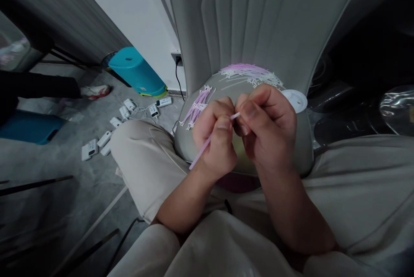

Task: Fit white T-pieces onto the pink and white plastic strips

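Observation:
My left hand (216, 139) is closed round a thin pink stick (202, 151) that slants down to the left out of the fist. My right hand (267, 128) is curled and pinches the stick's white upper tip (235, 116) between thumb and fingers. Both hands hover over the seat of a grey padded chair (246, 18). A small pile of pink and white sticks (197, 106) lies on the seat at the left. A bigger heap of such sticks (249, 74) lies at the back of the seat.
A white round lid (296, 100) rests on the seat's right side. On the grey floor to the left lie several white chargers with cables (129, 115), a turquoise stool (137, 72) on its side and a blue pad (29, 126). Another person's dark sleeve (39, 85) reaches in at far left.

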Demonstrator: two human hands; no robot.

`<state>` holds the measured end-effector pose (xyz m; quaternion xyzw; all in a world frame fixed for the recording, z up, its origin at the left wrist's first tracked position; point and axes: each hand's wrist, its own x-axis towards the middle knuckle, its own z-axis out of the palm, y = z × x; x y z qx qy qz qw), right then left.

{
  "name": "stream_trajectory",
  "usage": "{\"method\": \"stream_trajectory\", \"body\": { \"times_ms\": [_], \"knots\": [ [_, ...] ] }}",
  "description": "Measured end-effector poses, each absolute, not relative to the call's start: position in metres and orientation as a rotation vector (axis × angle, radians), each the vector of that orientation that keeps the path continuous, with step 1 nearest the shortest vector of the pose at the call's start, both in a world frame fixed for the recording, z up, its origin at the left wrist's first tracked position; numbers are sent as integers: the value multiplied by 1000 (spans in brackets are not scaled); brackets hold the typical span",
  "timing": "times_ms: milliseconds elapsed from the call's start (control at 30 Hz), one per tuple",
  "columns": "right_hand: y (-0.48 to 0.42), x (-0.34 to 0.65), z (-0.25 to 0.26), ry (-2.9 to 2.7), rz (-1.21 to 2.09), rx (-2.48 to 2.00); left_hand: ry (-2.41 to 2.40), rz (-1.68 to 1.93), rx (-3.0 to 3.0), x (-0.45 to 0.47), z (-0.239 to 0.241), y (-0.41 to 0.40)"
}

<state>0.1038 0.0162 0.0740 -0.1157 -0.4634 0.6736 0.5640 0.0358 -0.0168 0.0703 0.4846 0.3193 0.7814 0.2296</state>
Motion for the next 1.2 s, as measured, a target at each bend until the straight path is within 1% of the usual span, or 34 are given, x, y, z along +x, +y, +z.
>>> {"method": "stream_trajectory", "body": {
  "times_ms": [333,567,767,1033,1200],
  "knots": [
    [18,105,70,-1064,1603,-137,857,2204,1356,37,67,-13],
    [19,105,70,-1125,1575,-263,851,2197,1362,36,66,-13],
    [17,107,72,-1093,1601,-178,834,2208,1423,37,66,-12],
    [17,105,70,-1122,1551,-117,847,2202,1431,36,67,-14],
    [17,107,73,-1167,1541,-227,828,2215,1454,36,68,-14]
  ]
}}
